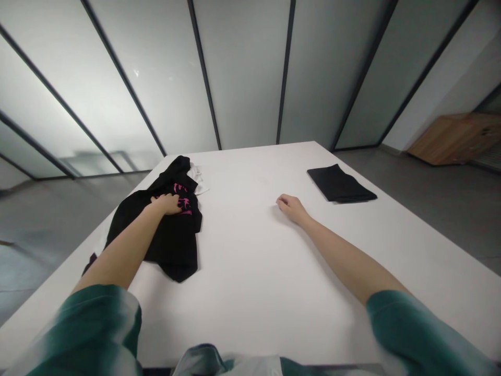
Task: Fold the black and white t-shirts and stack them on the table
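On table (250, 271) left: shirt (172, 245) was pressed under half-curled left hand (166, 203), grip unclear.
On table right: right hand (291, 209) was held open, empty, near folded cloth (340, 184).

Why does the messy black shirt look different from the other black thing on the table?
The crumpled black garment lies in a rumpled heap, while the folded black cloth is a neat, flat stack. The garment shows a pink print; the cloth shows none. The left hand is on the garment, but no hand touches the cloth. Both are black and lie on the white table.
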A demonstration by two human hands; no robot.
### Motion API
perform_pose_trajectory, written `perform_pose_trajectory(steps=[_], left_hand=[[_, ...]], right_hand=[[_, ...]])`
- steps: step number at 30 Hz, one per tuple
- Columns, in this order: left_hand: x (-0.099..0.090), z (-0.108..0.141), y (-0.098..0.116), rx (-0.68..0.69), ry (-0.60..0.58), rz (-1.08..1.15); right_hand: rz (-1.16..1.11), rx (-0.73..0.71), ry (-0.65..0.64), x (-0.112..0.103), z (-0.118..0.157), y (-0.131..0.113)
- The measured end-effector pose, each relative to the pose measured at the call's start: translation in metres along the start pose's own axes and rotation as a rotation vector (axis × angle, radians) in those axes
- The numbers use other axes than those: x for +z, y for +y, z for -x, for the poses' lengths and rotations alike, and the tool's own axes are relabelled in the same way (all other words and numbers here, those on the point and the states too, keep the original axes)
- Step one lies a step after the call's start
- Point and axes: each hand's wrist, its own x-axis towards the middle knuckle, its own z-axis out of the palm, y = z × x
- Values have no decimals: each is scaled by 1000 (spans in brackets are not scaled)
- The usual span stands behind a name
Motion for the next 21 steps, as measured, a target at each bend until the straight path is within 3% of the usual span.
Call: perform_pose_trajectory(steps=[2,5,9,14,18,21], left_hand=[[0,16,24,4,-147,-186],[7,52,55,112,-253,-221],[21,101,66,93,-324,-285],[11,115,41,61,-244,-373],[-24,98,-3,69,-356,-374],[-48,83,-38,9,-263,-349]], right_hand=[[-1,-1,1,0,0,0],[-6,-1,-3,1,0,0],[-7,5,-20,0,0,1],[12,0,-12,0,-1,1],[17,-6,1,0,0,1],[18,-8,0,0,0,1]])
